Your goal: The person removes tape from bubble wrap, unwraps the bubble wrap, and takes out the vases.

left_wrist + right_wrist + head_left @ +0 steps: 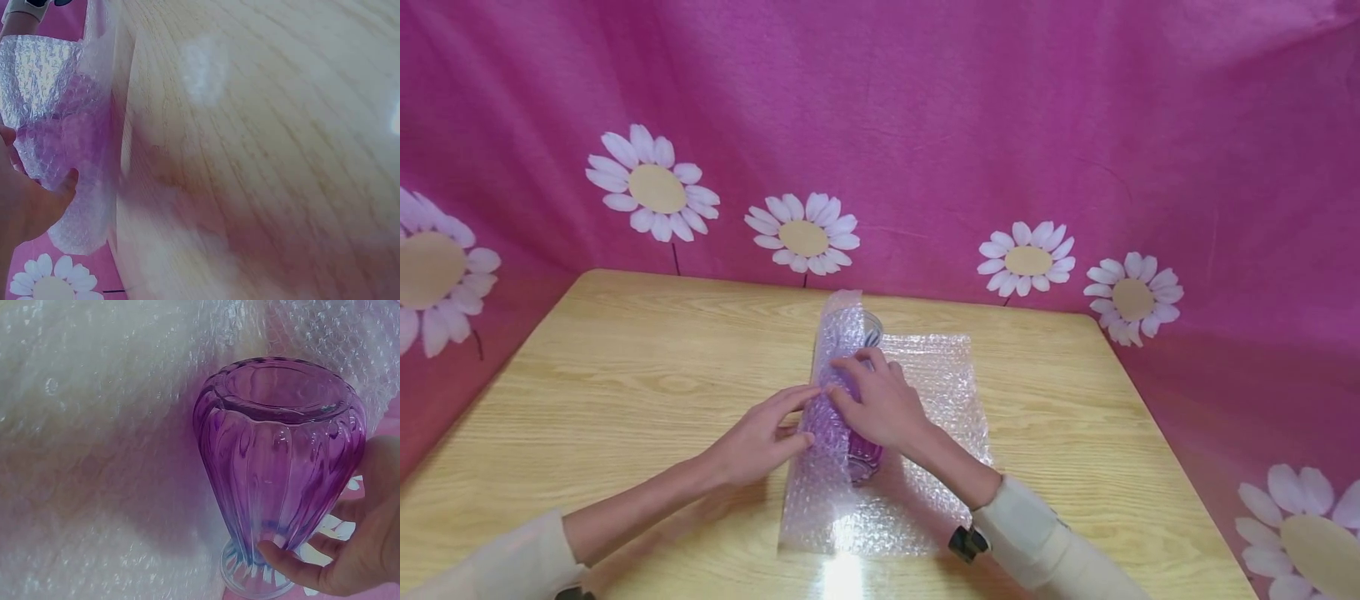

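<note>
A ribbed glass vase (278,456), purple with a clear bluish flared end, lies on its side on a sheet of bubble wrap (936,379). Its broad purple end (865,460) faces me in the head view. The left part of the sheet is folded up over the vase and hides much of it. My left hand (756,442) holds this folded flap (62,137) against the vase's left side, thumb and fingers spread along it. Across the top, my right hand (887,407) grips the vase, its fingers (297,570) curved about the narrow part near the flared end.
A light wood-grain table (700,333) lies under the sheet. Behind it and at both sides hangs a magenta cloth (917,125) printed with white daisies. A dark wrist device (967,543) sits by the right sleeve, above the sheet's near right corner.
</note>
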Demonstrator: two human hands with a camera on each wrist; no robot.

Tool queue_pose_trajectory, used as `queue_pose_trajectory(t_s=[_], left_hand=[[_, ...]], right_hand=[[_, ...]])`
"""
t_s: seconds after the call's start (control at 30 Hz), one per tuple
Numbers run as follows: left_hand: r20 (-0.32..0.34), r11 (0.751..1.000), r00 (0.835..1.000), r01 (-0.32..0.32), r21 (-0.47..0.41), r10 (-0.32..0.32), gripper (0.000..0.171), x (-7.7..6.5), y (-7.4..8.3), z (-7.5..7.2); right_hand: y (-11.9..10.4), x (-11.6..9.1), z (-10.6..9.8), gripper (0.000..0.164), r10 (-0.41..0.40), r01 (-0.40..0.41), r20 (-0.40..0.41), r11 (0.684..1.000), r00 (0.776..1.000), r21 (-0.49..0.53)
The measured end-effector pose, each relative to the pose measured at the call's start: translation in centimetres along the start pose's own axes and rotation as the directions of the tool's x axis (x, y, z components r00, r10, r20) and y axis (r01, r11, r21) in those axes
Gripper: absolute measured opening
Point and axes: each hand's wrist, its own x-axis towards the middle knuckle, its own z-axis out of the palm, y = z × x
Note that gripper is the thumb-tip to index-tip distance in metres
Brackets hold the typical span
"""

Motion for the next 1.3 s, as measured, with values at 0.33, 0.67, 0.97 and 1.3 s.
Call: queue_pose_trajectory(t_s=[0.33, 0.67, 0.97, 1.3], left_hand=[[0.003, 0.994, 0.998, 0.058, -0.088, -0.058, 0.058, -0.5, -0.8, -0.6], [-0.008, 0.976, 0.989, 0.142, -0.167, -0.145, 0.048, -1.5, -0.7, -1.3], [-0.056, 0.984, 0.986, 0.15, -0.091, -0.156, 0.042, -1.1, -0.4, -1.1], [-0.096, 0.983, 0.978, 0.183, -0.016, -0.184, 0.049, -0.8, -0.1, -0.4]], right_hand=[[-0.8, 0.3, 0.3, 0.049, -0.007, 0.007, 0.028, 1.0, 1.0, -0.012], [-2.0, 0.4, 0.6, 0.048, -0.058, 0.06, 0.044, 0.998, 0.997, -0.036], [-1.6, 0.2, 0.6, 0.051, -0.06, 0.06, 0.037, 0.998, 0.998, 0.0], [-0.1, -0.3, 0.6, 0.045, -0.119, 0.126, -0.062, 0.984, 0.991, 0.123]])
